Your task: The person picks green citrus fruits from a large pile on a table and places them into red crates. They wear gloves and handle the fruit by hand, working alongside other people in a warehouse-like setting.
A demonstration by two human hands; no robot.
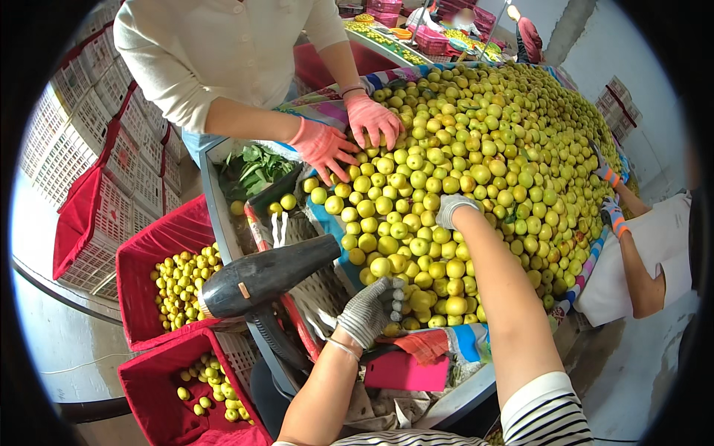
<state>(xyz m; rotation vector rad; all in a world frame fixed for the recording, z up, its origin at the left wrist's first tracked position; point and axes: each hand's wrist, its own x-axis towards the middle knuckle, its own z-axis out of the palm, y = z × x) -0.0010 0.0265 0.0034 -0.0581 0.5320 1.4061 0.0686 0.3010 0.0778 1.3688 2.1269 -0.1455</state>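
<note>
A large heap of yellow-green, jujube-like fruit [424, 245] spreads over the sorting table before me. My left hand [369, 312], in a grey striped glove, is at the heap's near left edge with its fingers curled beside the fruit. Whether a fruit is inside that hand cannot be told. Farther in, my right hand [453, 211] reaches into the heap in a pale glove; its fingers are hidden by the wrist and fruit. Left of my hands, a black hair dryer [273, 276] lies over the table's metal edge, its nozzle towards the heap.
Across from me, a person's pink-gloved hands [326, 148] touch the fruit; another person's gloved hands [612, 214] work at right. Red-lined crates [134, 279] with fruit stand at left. Stacked white crates [134, 156] rise behind. A pink flat object [407, 372] lies near my left forearm.
</note>
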